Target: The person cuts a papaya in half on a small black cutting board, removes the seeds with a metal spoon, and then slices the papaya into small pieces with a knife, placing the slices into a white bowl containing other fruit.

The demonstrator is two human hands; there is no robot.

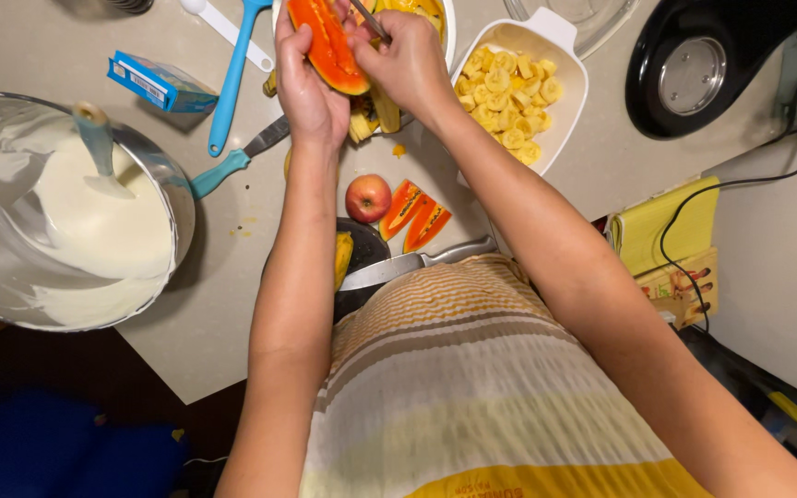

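The top edge cuts off the far end of the papaya [329, 41] and the bowl [447, 28] behind it, so I cannot make out what that bowl holds beyond some yellow scraps. My belly hides the handle end of the big knife [408, 266] lying near me. My left hand [311, 88] has its grip wrapped under the papaya half, held up at the far middle of the table [223, 304]. My right hand [408, 60] is clenched on a thin metal tool [371, 18]; only its shaft shows, so I cannot tell what kind it is.

I count one apple [368, 196], three papaya slices [415, 219] just right of it and two knives: the big one and a blue-handled one [232, 164]. The white dish [518, 88] on the right holds banana slices [509, 92]. The steel bowl [172, 198] on the left holds white cream and a spatula [99, 148].
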